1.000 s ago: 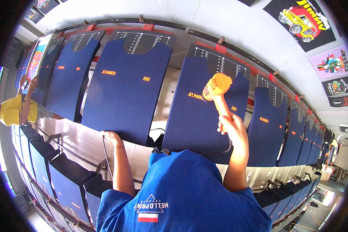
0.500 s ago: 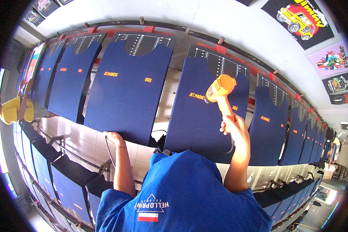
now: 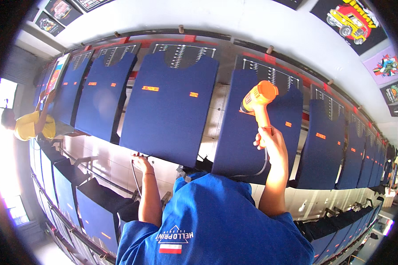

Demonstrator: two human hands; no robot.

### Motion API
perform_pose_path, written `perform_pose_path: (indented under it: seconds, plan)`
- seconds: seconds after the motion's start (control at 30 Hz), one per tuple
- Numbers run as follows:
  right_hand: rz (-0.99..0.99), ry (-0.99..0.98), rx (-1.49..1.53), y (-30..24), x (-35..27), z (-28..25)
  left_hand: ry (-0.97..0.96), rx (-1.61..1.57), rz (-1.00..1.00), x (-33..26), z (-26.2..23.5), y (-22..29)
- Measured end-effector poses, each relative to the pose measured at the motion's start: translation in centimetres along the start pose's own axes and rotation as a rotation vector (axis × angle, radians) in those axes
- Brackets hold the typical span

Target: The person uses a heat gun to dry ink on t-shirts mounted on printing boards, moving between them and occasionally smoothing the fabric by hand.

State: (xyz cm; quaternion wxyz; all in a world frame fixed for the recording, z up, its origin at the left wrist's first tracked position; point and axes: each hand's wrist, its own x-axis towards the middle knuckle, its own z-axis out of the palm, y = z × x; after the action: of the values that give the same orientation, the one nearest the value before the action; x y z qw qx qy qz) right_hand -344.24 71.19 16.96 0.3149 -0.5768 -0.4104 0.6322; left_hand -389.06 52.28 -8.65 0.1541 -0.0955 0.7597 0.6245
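From my remote station, I list the head view as follows.

Item: right hand point(image 3: 273, 140), right of centre; fingers wrapped around the handle of an orange heat gun point(image 3: 260, 98).

Item: the heat gun, just above centre right, body uppermost, nozzle end toward the left. It overlaps a navy shirt point(image 3: 247, 148) and covers part of its orange print; whether it touches the cloth I cannot tell.

Item: left hand point(image 3: 143, 164), left of centre; fingers bent, holding a dark cord point(image 3: 136, 180) that hangs toward the lower edge. It is just beside the bottom edge of a second navy shirt point(image 3: 168, 117); contact I cannot confirm.

Item: dark board point(image 3: 282, 70) with white scale marks, showing above the neckline of the shirt behind the gun.

Item: blue top point(image 3: 216, 212) of the wearer, lower centre.

Item: co-worker in yellow point(image 3: 32, 125), far left, arms raised toward a framed panel point(image 3: 59, 70).

Item: poster with a red and yellow vehicle point(image 3: 349, 24), upper right.
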Motion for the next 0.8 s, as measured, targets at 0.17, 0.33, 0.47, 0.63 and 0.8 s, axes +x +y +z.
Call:
perform_pose_path:
  seconds: [0.17, 0.33, 0.47, 0.63, 0.8]
  plan:
    - [0.030, -0.122, 0.079, -0.2, -0.1, 8.0, 0.123, -0.052, 0.080, 9.6, -5.5, 2.8]
    - [0.097, -0.272, 0.100, -0.3, -0.4, 19.8, 0.268, -0.062, 0.272, 21.0, -9.8, 8.6]
    - [0.117, -0.313, 0.052, -1.1, 1.4, 30.0, 0.293, -0.121, 0.265, 29.3, -11.4, 14.3]
    - [0.016, -0.318, -0.023, -3.5, 5.3, 38.7, 0.210, -0.096, 0.067, 39.7, -13.0, 18.3]
    - [0.001, -0.241, -0.109, -6.3, 7.8, 43.8, -0.095, -0.050, -0.178, 45.8, -10.9, 16.9]
